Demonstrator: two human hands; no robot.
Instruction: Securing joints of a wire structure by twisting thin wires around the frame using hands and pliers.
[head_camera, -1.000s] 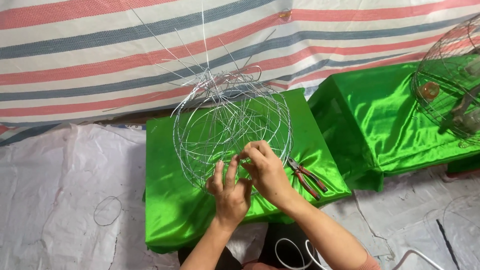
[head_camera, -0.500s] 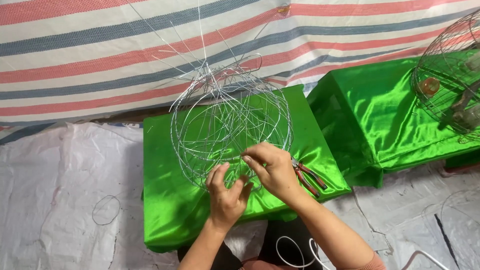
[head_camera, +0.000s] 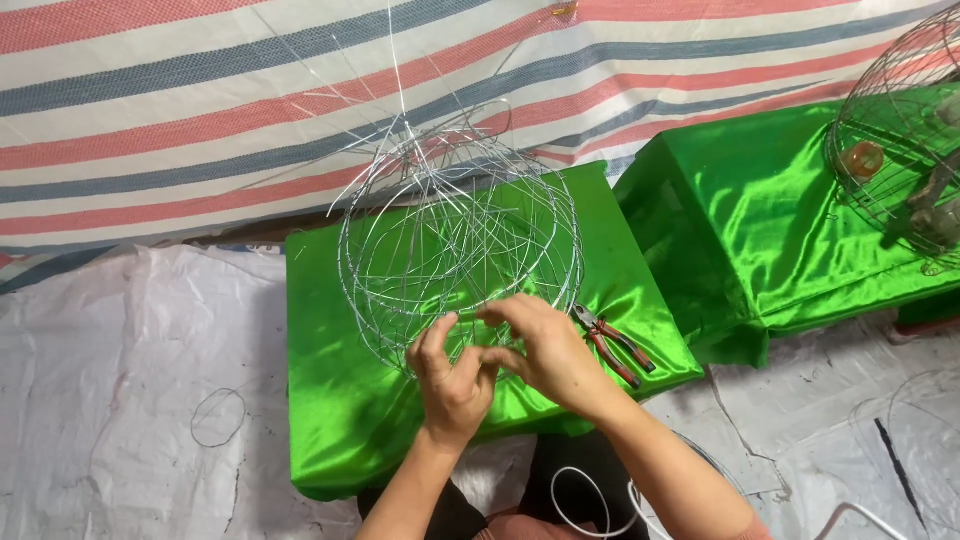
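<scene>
A round, half-built wire cage frame (head_camera: 455, 235) of thin silver wire stands on a block covered in shiny green cloth (head_camera: 340, 400). Loose wire ends stick up from its top. My left hand (head_camera: 452, 385) pinches the wires at the frame's near bottom rim, fingers curled. My right hand (head_camera: 545, 350) sits just right of it, fingers closed on the same rim wire. Both hands touch each other at the rim.
Red-handled pliers (head_camera: 615, 345) lie on the green cloth right of my right hand. A second green-covered block (head_camera: 760, 230) stands at the right with a finished wire cage (head_camera: 895, 150) on it. A wire loop (head_camera: 218, 417) lies on the white floor sheet. A striped tarp (head_camera: 200, 120) hangs behind.
My hands have shifted slightly along the frame's near rim while working the wire. The view has drifted a little; the frame stays on the block.
</scene>
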